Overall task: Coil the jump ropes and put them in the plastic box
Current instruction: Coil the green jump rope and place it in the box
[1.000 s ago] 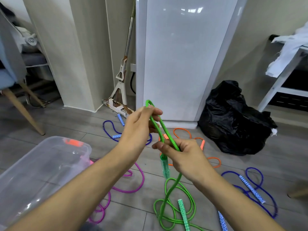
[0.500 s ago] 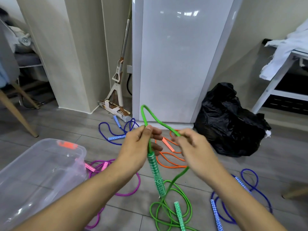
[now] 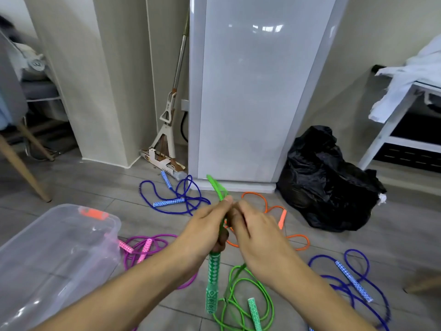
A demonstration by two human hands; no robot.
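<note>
Left hand: The left hand (image 3: 205, 225) was curled round the green jump rope (image 3: 241, 297), pinching a folded loop of cord that poked up past its fingers.
Right hand: The right hand (image 3: 257, 232) was closed on the same cord, right next to the left hand, and the two hands touched.
Green rope: One patterned handle (image 3: 213, 280) hung down under the left hand. The rest of the cord and the second handle (image 3: 253, 314) lay in loose loops on the floor (image 3: 334, 240) below.
How it handles: The cord looked soft, bendy and light, so it would likely flop and spring open if let go. The handles looked stiff. A good place to hold it was probably at the handle end, with the loops gathered in one fist.
Plastic box: The clear plastic box (image 3: 57, 254) sat on the floor to the left, near the hands. It had an orange clip on its far rim. I could not see any rope inside it.
Other ropes: A purple rope (image 3: 157, 242) lay just beside the box, an orange rope (image 3: 281, 220) behind the hands, and two blue ropes (image 3: 181, 199) further off. All were outside the box.
How far along: The job looked like it had just begun.
</note>
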